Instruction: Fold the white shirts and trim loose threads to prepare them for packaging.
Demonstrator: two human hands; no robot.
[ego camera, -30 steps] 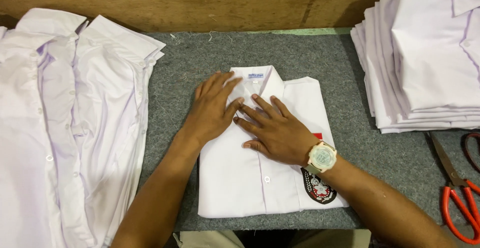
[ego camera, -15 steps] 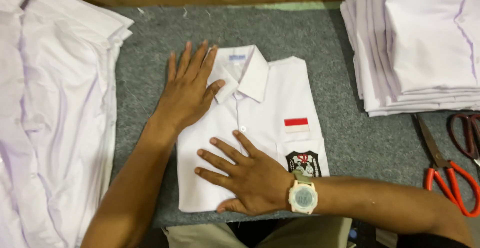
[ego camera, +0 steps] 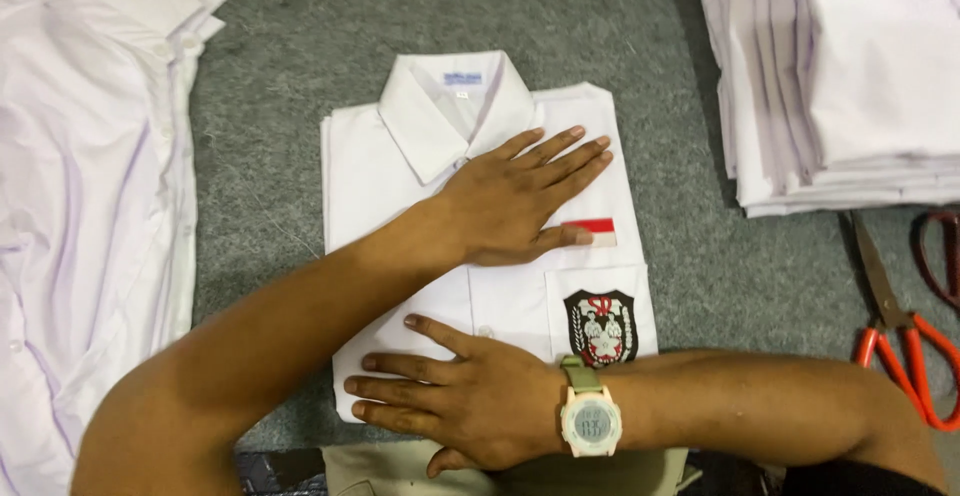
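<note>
A grey felt tabletop [ego camera: 280, 76] carries a folded white school shirt [ego camera: 380, 166] at centre. The right hand [ego camera: 470, 401] lies flat on its hem at six o'clock; the left hand [ego camera: 515, 201] presses flat, fingers spread, below the collar [ego camera: 450, 106]. Orange-handled scissors [ego camera: 900, 326] lie at four o'clock.

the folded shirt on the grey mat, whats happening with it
A person presses a folded white shirt flat on the grey mat. The left hand lies across its chest beside the red-and-white patch; the right hand, wearing a pale watch, rests on its lower edge. Unfolded shirts lie left, a folded stack and orange scissors right.
</note>
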